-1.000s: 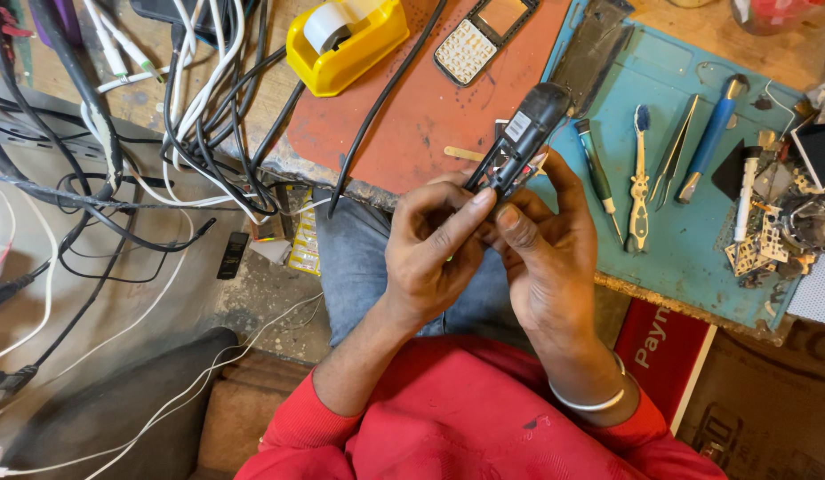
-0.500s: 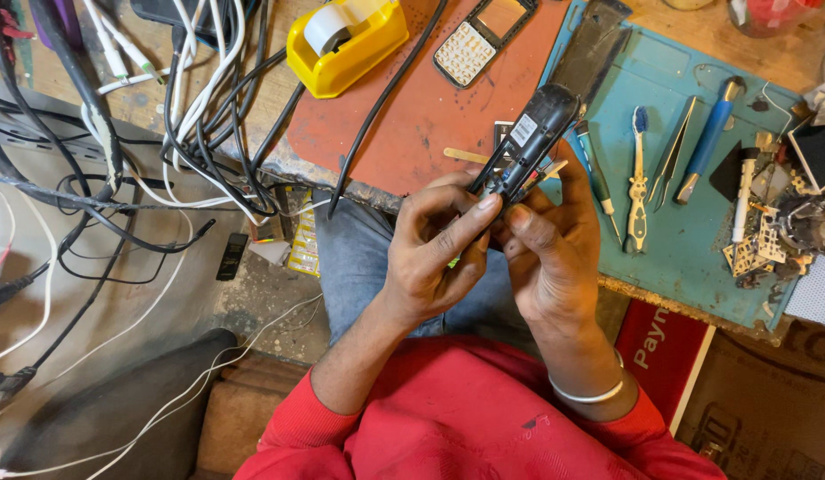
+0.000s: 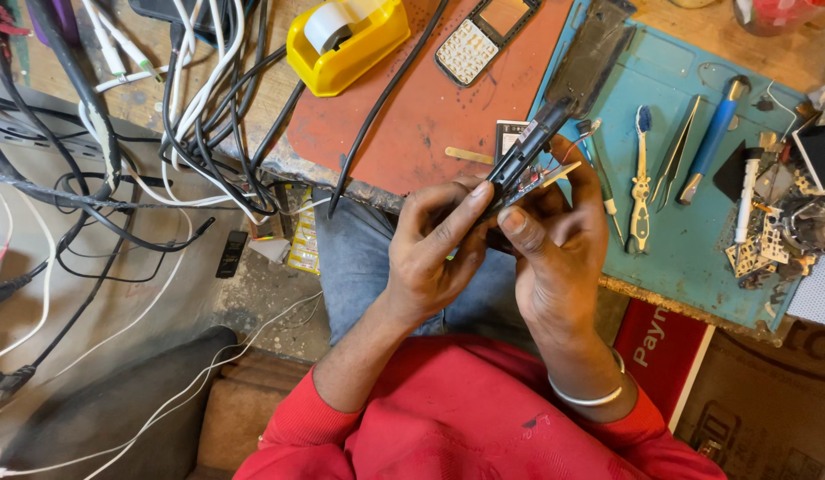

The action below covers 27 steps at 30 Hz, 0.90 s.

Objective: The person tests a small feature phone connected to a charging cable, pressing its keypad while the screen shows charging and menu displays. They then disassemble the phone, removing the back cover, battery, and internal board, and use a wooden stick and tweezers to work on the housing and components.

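Above the lap, left hand (image 3: 430, 253) and right hand (image 3: 555, 244) clamp an opened phone (image 3: 524, 160).

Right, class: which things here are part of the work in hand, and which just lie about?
In hand: left hand, right hand, opened phone.
Lying about: tape dispenser, keypad cover, toothbrush, tweezers, cables.

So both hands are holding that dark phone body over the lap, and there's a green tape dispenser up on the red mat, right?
Not quite: the tape dispenser is yellow, not green, as the head view shows. The rest holds: the left hand and right hand both hold the dark phone body over the lap, and the dispenser sits at the far edge of the red mat.
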### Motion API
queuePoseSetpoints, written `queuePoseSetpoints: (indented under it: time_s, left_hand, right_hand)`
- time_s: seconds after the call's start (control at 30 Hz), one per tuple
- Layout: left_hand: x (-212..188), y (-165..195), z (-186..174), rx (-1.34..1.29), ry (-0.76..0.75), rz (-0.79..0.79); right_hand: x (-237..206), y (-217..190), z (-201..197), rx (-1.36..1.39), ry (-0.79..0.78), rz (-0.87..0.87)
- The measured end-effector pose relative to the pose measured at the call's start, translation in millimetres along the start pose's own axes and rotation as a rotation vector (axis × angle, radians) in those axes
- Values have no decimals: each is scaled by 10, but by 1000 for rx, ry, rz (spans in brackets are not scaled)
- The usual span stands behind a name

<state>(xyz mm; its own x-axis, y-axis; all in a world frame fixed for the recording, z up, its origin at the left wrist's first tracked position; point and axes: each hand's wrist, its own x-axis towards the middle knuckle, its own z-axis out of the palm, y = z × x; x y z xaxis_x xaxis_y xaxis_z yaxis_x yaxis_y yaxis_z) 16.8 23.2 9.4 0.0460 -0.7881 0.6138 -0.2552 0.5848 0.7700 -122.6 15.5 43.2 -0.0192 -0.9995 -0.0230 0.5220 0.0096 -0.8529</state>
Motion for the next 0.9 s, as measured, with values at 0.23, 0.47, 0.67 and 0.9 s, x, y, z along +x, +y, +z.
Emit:
queuePoseSetpoints:
  time_s: [0.23,0.47,0.67,0.9]
  left_hand:
    - [4,-11,-97,-50,-128,-85]
    - [4,-28,-72,-161,-83,-109]
    - [116,-136,-230,280,-9,2]
    - [369,-179,-424,508,-150,-46]
  right_hand:
    - [64,-68,-26,61,69,101]
    - [79,-47,-37,115,44,23]
    - [152,-25,-210,308,-81,10]
    - [161,6,-366,524,-155,227]
